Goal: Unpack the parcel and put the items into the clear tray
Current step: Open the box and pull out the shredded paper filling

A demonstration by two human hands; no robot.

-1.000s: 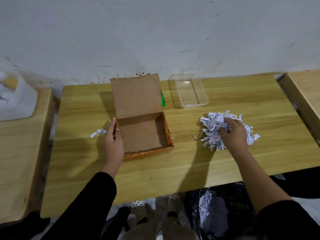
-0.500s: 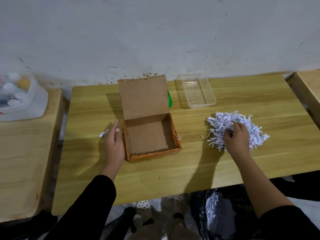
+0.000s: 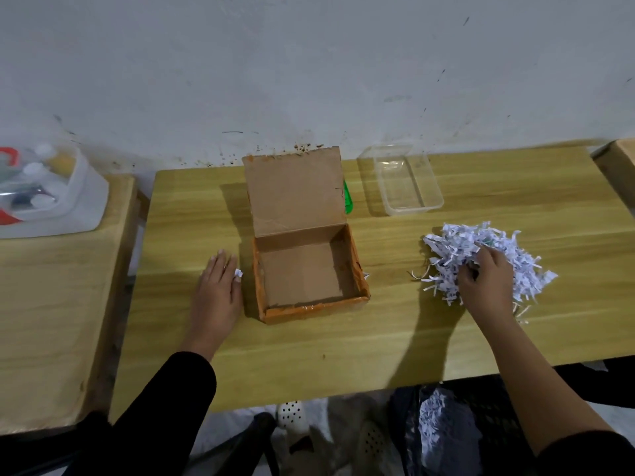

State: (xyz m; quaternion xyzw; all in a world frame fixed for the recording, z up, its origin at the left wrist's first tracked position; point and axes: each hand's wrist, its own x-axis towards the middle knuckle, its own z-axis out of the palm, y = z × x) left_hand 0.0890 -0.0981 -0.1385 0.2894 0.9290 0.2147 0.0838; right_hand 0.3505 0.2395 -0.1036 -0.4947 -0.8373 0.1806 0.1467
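The cardboard parcel box (image 3: pixel 305 269) stands open in the middle of the wooden table (image 3: pixel 378 338), lid upright, inside bare. My left hand (image 3: pixel 216 290) lies flat on the table against the box's left wall, over a scrap of shredded paper (image 3: pixel 237 273). My right hand (image 3: pixel 484 283) digs with curled fingers into a heap of white shredded paper (image 3: pixel 481 255) to the right of the box. The clear tray (image 3: pixel 402 180) stands at the back of the table, with nothing in it. A green item (image 3: pixel 347 201) peeks out behind the lid.
A second wooden table (image 3: pixel 51 304) at the left carries a white tub (image 3: pixel 51 201) with small bottles. Another wooden surface (image 3: pixel 618 166) touches the right edge. A black bag with shredded paper (image 3: pixel 443 434) lies on the floor under the table's front edge.
My left hand has slid forward and covered the loose paper scrap beside the box. My right hand has curled deeper into the shredded paper heap. The view shifted slightly.
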